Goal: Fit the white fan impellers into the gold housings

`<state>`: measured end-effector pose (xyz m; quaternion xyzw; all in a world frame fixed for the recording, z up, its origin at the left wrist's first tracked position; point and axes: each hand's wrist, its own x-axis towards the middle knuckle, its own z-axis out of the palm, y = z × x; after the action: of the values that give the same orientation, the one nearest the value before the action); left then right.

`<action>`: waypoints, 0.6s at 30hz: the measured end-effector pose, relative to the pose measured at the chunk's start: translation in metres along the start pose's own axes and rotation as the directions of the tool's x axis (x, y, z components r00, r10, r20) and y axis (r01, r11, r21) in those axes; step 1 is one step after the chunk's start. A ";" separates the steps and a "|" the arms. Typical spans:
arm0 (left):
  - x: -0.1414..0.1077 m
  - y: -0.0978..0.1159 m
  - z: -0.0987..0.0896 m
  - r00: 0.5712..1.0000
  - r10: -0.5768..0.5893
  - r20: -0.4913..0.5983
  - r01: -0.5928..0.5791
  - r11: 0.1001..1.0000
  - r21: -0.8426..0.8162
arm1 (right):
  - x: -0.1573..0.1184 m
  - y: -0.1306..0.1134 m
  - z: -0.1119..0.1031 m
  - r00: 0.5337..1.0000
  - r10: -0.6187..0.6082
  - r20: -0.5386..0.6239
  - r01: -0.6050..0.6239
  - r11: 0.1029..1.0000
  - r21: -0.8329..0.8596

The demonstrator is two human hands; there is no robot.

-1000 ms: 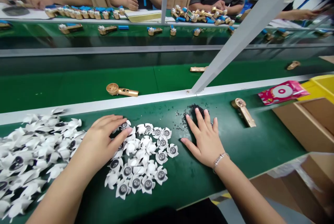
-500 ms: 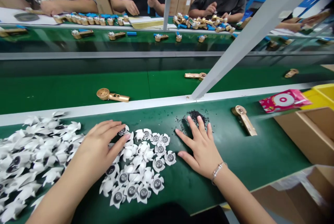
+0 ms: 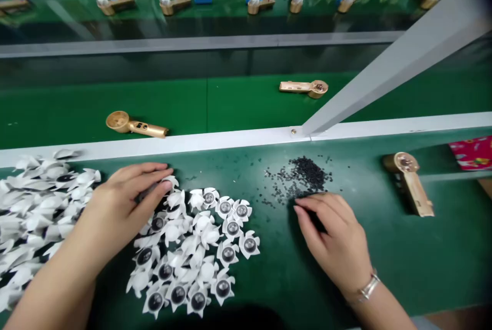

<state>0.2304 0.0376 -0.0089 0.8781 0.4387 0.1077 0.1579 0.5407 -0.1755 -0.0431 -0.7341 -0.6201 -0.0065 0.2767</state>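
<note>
Head view — left hand [image 3: 123,207] lies open on white pinwheel pieces [image 3: 192,253]; right hand [image 3: 330,238] curls beside black granules [image 3: 303,176] — grip unclear.

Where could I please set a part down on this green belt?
The widest bare green belt lies right of the right hand, below the gold-coloured part. It is crowded leftward, around the left hand and white pinwheel pieces, and black granules scatter above the right hand.

- Factory assembly line
- Parallel green conveyor belts [image 3: 442,248] with metal side rails
- Gold-coloured castings [image 3: 407,184] spaced along the belts
- Grey metal frame strut [image 3: 395,75] spanning the line
</note>
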 end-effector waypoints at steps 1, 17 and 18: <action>0.001 -0.001 -0.001 0.999 -0.034 0.002 0.034 0.999 0.013 | 0.001 -0.001 0.000 0.999 -0.031 0.045 0.030 0.999 0.016; 0.004 -0.024 -0.012 0.974 0.051 0.221 -0.045 0.998 -0.032 | 0.038 -0.006 -0.001 0.901 -0.276 0.335 0.357 0.910 -0.212; 0.005 -0.022 -0.011 0.982 0.072 0.174 -0.071 0.997 -0.013 | 0.042 -0.005 -0.002 0.896 -0.290 0.338 0.369 0.907 -0.202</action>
<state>0.2140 0.0561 -0.0062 0.8989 0.3908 0.0372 0.1945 0.5460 -0.1374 -0.0246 -0.6396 -0.7647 -0.0237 0.0752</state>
